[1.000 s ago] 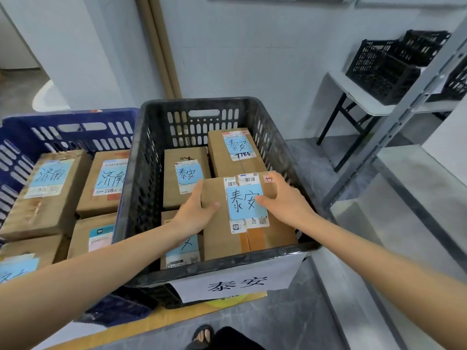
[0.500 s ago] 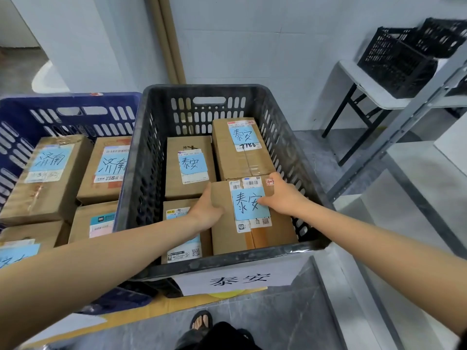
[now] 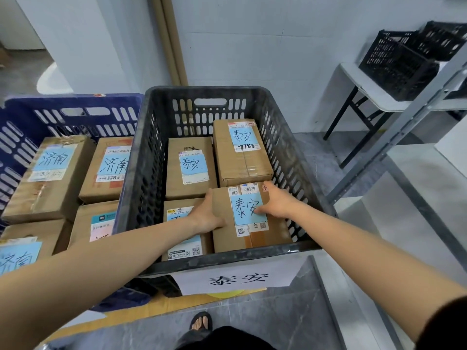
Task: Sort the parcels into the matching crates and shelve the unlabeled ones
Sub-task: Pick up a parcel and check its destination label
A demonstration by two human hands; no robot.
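At lower centre, the crate [image 3: 278, 250] carries a sign [image 3: 237, 280] matching the blue label [image 3: 246, 208] on the parcel [image 3: 275, 231] lying in its near right corner. The left hand [image 3: 206, 215] clasps the parcel's left edge; the right hand [image 3: 278, 202] lies flat on top. Placing seems nearly done: next, release and withdraw upward, clear of the other parcels [image 3: 242, 152] behind.

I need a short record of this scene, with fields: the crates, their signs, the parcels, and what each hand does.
black crate: paper sign reading 泰安 on its near wall; four parcels inside
held parcel: near right corner of the black crate, blue label 泰安
left hand: grips the parcel's left edge
right hand: rests on the parcel's top, thumb on the label
blue crate: left of the black crate, holds 济南 parcels
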